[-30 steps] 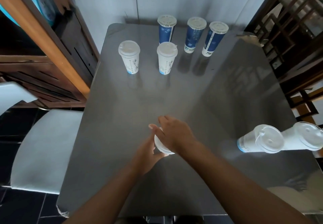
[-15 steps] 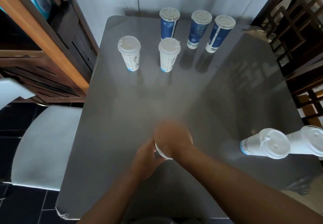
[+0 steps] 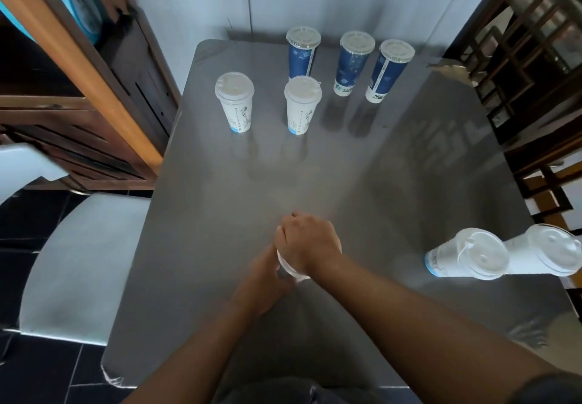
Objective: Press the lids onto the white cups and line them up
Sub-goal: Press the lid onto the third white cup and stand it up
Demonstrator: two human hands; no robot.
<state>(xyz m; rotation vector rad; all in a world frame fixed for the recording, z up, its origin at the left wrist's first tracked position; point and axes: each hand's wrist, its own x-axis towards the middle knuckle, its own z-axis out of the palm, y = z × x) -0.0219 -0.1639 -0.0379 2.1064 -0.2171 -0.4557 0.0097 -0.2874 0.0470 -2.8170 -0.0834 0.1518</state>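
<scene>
A white cup [image 3: 288, 269] stands near the front middle of the grey table [image 3: 362, 176], mostly hidden under my hands. My right hand [image 3: 307, 241] lies on top of it with fingers curled over its lid. My left hand [image 3: 267, 273] grips the cup's side from the left. Two lidded white cups [image 3: 236, 101] [image 3: 301, 104] stand side by side at the back left. Two more white cups [image 3: 466, 254] [image 3: 544, 250] with lids stand at the right edge.
Three tall blue cups [image 3: 300, 52] [image 3: 352, 61] [image 3: 389, 69] with lids stand in a row at the table's back. A wooden cabinet [image 3: 78, 88] is on the left, a pale chair seat [image 3: 78, 261] beside the table, and dark wooden chairs [image 3: 535, 72] on the right.
My right hand has gone from an open spread to curled down over the lid. The left hand keeps its hold on the cup. The view has shifted slightly.
</scene>
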